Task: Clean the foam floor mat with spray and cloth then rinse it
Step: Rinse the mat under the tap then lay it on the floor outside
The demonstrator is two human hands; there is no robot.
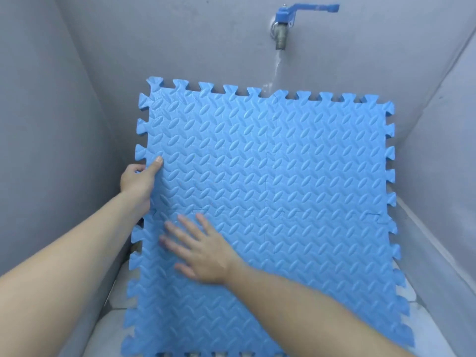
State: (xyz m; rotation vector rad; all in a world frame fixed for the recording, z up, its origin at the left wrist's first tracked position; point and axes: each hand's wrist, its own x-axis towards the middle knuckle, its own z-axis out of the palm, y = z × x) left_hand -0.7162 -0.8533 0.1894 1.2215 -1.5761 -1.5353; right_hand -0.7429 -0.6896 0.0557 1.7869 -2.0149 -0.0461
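Bare forearms reach in from the near edge of the frame toward a blue foam floor mat (270, 191), made of interlocking tiles with a leaf-pattern surface, which stands tilted on its lower edge inside a grey walled wash basin (77, 124), its top leaning toward the back wall. The left hand (140, 180) holds the mat's left toothed edge, thumb laid on the front face and fingers hidden behind, a closed grip on the mat. The right hand (203, 249) lies flat and spread on the lower left of the face, fingers slightly blurred, gripping nothing. Above, a wall tap with a blue lever (283, 27) runs a thin stream of water (277, 65) that falls just behind or onto the mat's top edge near its middle; which of the two cannot be told. No spray bottle or cloth is in view, so the rinse appears to be the step in hand. The risks from here, as a judgement: water running down the back leaves the front unrinsed; the wet foam could slip from the one-sided hold and flop over; and pressure from the open palm could pull the jigsaw seams apart.
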